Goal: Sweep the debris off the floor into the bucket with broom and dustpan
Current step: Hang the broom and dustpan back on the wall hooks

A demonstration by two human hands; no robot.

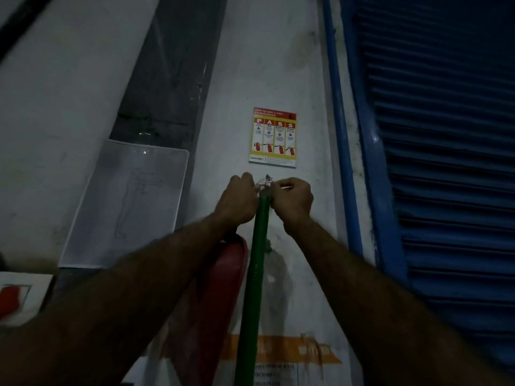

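- Both my hands are raised to the wall: my left hand (240, 200) and my right hand (292, 200) are curled, knuckles toward me, on either side of the top of one green handle (255, 268).
- Fingers of each hand pinch at a small pale loop or hook (266, 183) at the handle's tip; it is too small and dim for me to tell what it is.
- One handle only: a straight green pole, ribbed just under my hands and smooth lower down, running from between my hands down out of view. I cannot see its head, so I cannot tell broom from dustpan.
- Below my left wrist, just beside the pole, is one red cylinder (223, 288).
- Above my hands, one red-and-yellow fire extinguisher poster (273, 137) is stuck on the white wall (278, 65).
- Left of my left hand hangs one clear-sleeved sheet (125, 204) with a faint line drawing.
- Right of my right hand, well apart, stands one blue shutter (446, 162).
- Under my forearms, one orange-banded notice (284, 355) is on the wall.
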